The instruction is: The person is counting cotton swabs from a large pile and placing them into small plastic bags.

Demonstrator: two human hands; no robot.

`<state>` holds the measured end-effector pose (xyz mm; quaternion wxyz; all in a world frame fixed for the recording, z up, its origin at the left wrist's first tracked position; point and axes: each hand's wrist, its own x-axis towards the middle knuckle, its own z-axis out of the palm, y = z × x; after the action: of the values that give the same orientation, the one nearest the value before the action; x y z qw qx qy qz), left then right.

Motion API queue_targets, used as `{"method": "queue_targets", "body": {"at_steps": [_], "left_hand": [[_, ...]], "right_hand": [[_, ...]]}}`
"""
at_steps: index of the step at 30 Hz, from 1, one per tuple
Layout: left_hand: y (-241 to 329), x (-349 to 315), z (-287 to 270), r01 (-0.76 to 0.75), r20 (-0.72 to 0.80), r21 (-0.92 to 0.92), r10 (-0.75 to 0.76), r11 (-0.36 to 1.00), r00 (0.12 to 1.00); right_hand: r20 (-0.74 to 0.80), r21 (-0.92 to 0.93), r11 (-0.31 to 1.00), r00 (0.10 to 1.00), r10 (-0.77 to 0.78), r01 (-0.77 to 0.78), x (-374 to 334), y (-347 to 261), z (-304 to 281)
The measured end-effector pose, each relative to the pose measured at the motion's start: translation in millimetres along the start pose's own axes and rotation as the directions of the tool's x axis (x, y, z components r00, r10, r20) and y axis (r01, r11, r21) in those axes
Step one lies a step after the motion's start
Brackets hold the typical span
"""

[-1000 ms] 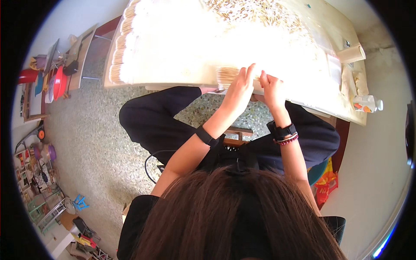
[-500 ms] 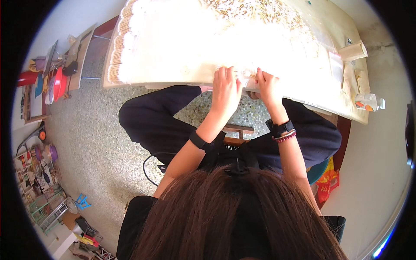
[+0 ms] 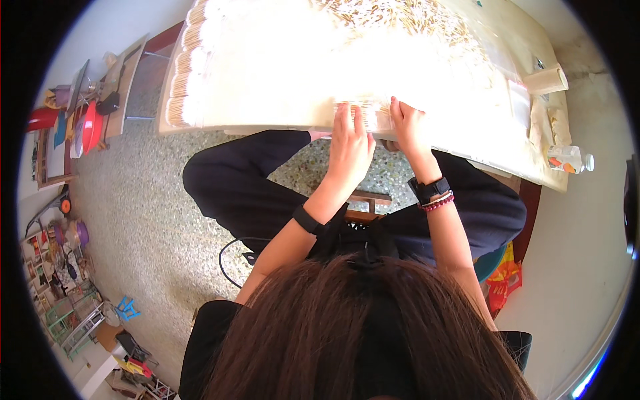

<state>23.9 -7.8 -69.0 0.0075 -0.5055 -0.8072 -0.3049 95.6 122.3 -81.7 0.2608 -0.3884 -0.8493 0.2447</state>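
Observation:
At the table's near edge lies a clear plastic packet of cotton swabs (image 3: 362,119), its thin sticks side by side. My left hand (image 3: 350,143) holds it from above, fingers across the sticks and thumb along the near side. Curled closed at the packet's right end, my right hand (image 3: 411,130) pinches the clear plastic; glare hides part of the fingertips. Farther back, a large heap of loose cotton swabs (image 3: 427,27) covers the tabletop. Filled packs of swabs (image 3: 179,110) stand in a row along the left edge.
Strong glare whitens the middle of the table (image 3: 267,120). At its right end are a cardboard-coloured roll (image 3: 547,80) and a clear bottle (image 3: 570,159) on its side. A red plastic bag (image 3: 505,287) hangs low on the right; a blue stool (image 3: 127,308) stands far left.
My left fingers have spread and slid slightly, showing more of the sticks beneath. My right hand has shifted a little left and farther away, still closed at the packet's end.

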Motion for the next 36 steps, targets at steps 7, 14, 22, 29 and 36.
{"method": "queue_targets", "body": {"at_steps": [7,14,22,29,36], "left_hand": [[1.5,-2.1,-3.5,0.001,0.058,-0.020,0.000,1.000,0.998],[4.6,-3.7,0.7,-0.030,0.031,-0.023,0.030,0.999,0.999],[-3.3,0.3,3.7,-0.094,0.169,-0.058,0.102,0.994,0.980],[-4.9,-1.4,4.2,-0.112,0.209,-0.051,0.120,0.992,0.970],[-0.8,-4.4,5.1,-0.095,0.213,0.031,0.086,0.995,0.973]], "right_hand": [[0.050,-0.099,0.992,0.996,-0.073,0.078,0.0,-6.9,0.5],[0.065,-0.042,0.991,0.990,-0.123,0.126,3.0,-1.9,6.2],[0.081,0.048,0.986,0.984,-0.161,0.157,8.2,-6.8,5.7],[0.156,0.052,0.964,0.951,-0.266,0.261,14.2,-20.1,5.4],[0.176,0.071,0.945,0.929,-0.326,0.318,20.3,-16.5,14.2]]}}
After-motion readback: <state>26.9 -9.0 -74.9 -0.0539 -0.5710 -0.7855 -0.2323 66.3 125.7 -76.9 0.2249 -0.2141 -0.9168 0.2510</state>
